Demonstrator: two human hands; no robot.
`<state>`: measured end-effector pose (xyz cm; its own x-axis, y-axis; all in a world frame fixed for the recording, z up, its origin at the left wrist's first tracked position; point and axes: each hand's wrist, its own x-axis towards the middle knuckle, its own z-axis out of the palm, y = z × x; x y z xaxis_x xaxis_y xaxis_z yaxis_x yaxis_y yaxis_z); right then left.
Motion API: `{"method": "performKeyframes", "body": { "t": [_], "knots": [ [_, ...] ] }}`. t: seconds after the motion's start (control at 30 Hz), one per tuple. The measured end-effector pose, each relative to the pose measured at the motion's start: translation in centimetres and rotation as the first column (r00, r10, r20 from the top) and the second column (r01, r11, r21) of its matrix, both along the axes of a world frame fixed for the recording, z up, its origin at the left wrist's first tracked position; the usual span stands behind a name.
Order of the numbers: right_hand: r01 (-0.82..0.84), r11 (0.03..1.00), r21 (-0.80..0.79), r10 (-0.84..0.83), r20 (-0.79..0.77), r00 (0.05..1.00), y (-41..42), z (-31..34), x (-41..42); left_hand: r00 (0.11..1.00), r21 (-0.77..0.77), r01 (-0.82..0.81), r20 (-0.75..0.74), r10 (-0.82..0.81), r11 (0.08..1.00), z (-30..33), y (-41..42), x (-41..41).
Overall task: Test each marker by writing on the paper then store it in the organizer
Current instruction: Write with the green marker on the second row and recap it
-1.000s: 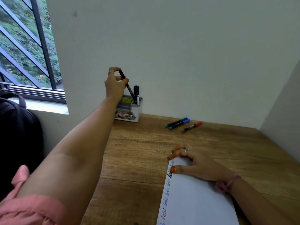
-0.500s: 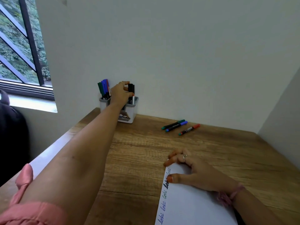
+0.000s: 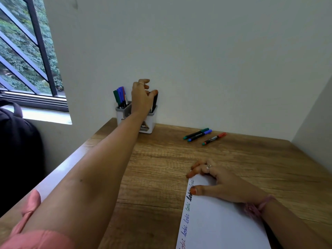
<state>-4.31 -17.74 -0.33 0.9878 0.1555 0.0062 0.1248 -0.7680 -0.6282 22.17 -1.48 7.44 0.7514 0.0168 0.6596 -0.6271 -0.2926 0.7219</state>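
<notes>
1. Wooden tabletop (image 3: 161, 159) in a white corner, organizer (image 3: 125, 114) at the back.
2. Black marker (image 3: 154, 101) pinched by left hand (image 3: 142, 97) fingers, already in the organizer; several stored.
3. Paper (image 3: 219, 223) pressed flat by right hand (image 3: 221, 184), fingers spread.
4. Three markers (image 3: 204, 135) left untested, probably.

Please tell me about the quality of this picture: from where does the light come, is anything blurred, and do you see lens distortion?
Head view: soft daylight from the window at left, no hard shadows, no glare on the paper; straight edges of the desk bow slightly, a wide-angle effect; the left hand at the organizer looks soft, and the three loose markers show no readable print.
</notes>
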Motion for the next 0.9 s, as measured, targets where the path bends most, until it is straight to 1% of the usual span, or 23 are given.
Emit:
{"method": "performKeyframes", "body": {
  "t": [0.07, 0.13, 0.27, 0.37, 0.47, 0.57, 0.63, 0.73, 0.83, 0.9],
  "knots": [
    [0.002, 1.000, -0.003, -0.002, -0.005, 1.000, 0.1, 0.2, -0.1, 0.998, -0.014, 0.036, 0.058, -0.035, 0.999, -0.4, -1.2, -1.6],
    [0.007, 1.000, -0.006, -0.007, -0.009, 1.000, 0.2, 0.3, -0.2, 0.994, 0.025, 0.091, 0.058, -0.093, 0.995, -1.5, -2.8, -3.3],
    [0.011, 1.000, -0.028, -0.011, -0.001, 1.000, 0.2, 0.4, -0.3, 0.972, 0.149, 0.234, -0.051, -0.228, 0.961, -5.2, -6.2, -6.6],
    [0.005, 1.000, -0.020, -0.004, 0.017, 1.000, 0.2, 0.2, -0.2, 0.963, 0.248, 0.262, -0.129, -0.236, 0.933, -7.9, -7.8, -7.9],
    [0.004, 1.000, -0.021, -0.003, 0.026, 1.000, 0.0, 0.0, -0.1, 0.969, 0.370, 0.243, -0.134, -0.207, 0.897, -9.0, -8.6, -7.9],
    [-0.004, 1.000, -0.025, 0.005, 0.028, 1.000, 0.0, 0.1, 0.0, 0.985, 0.460, 0.155, -0.143, -0.099, 0.874, -9.3, -8.5, -7.3],
    [-0.009, 1.000, -0.027, 0.010, 0.031, 0.999, 0.0, 0.1, 0.0, 0.980, 0.549, 0.119, -0.198, -0.010, 0.827, -9.4, -8.3, -7.1],
    [-0.014, 1.000, -0.021, 0.015, 0.038, 0.999, -0.1, 0.0, 0.0, 0.978, 0.650, 0.098, -0.202, 0.047, 0.754, -9.1, -8.2, -7.7],
    [-0.022, 0.999, -0.026, 0.023, 0.039, 0.999, -0.2, -0.1, 0.1, 0.975, 0.681, 0.105, -0.213, 0.059, 0.725, -8.9, -8.0, -8.3],
    [-0.030, 0.999, -0.019, 0.031, 0.045, 0.999, -0.2, -0.2, 0.1, 0.971, 0.663, 0.109, -0.229, 0.063, 0.740, -8.8, -7.7, -8.5]
  ]
}}
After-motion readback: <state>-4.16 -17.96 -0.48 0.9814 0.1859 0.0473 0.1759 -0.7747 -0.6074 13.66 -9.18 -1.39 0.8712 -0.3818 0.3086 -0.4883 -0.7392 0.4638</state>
